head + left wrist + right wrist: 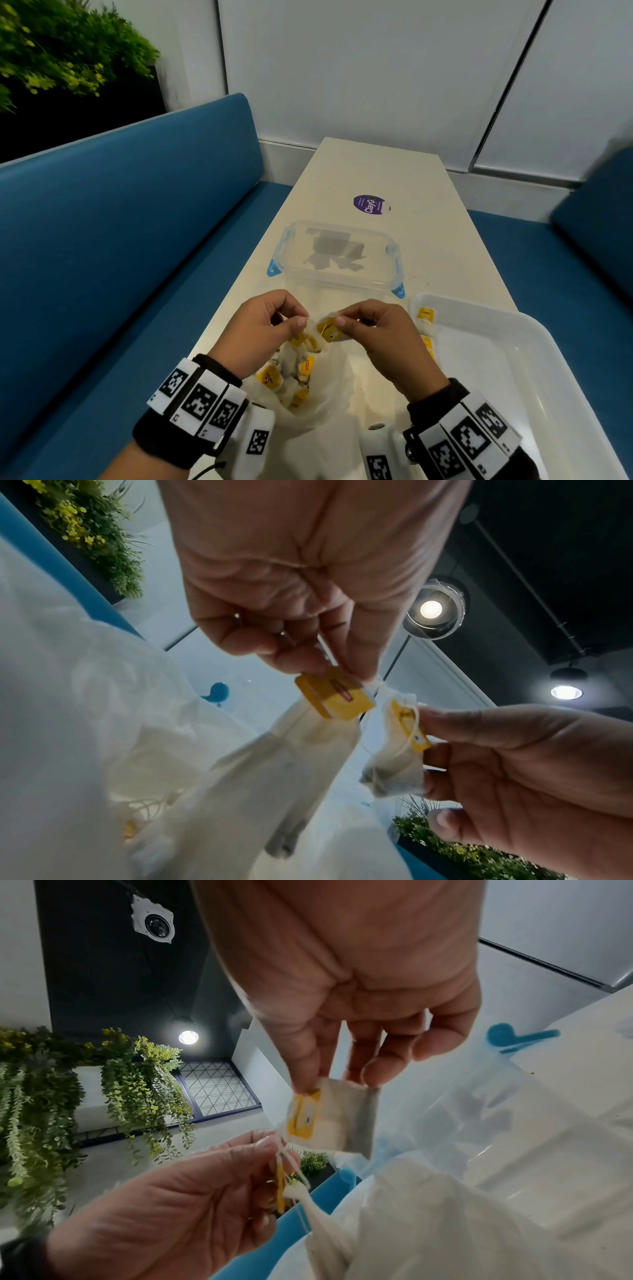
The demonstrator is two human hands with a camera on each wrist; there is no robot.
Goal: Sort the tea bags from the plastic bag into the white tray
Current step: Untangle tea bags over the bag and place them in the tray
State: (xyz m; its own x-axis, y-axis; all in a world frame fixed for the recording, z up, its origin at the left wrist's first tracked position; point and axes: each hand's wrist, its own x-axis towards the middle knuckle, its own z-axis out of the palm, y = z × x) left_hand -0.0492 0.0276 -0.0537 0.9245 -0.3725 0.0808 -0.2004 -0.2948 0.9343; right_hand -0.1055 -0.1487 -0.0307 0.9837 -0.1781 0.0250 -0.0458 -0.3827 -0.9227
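Observation:
Over the mouth of the plastic bag (308,407), which holds several tea bags with yellow tags (270,377), both hands are raised. My right hand (340,321) pinches one tea bag (339,1123) by its top edge and tag. My left hand (301,321) pinches the yellow tag (334,695) of a second tea bag (308,739) hanging below it. White strings (387,739) run tangled between the two bags. The white tray (513,377) lies at the right, with a few tea bags (425,317) along its left side.
A clear lidded container with blue clips (339,257) stands just beyond the hands. A purple round sticker (371,204) lies farther back on the cream table (376,164). Blue bench seats (137,222) flank the narrow table on both sides.

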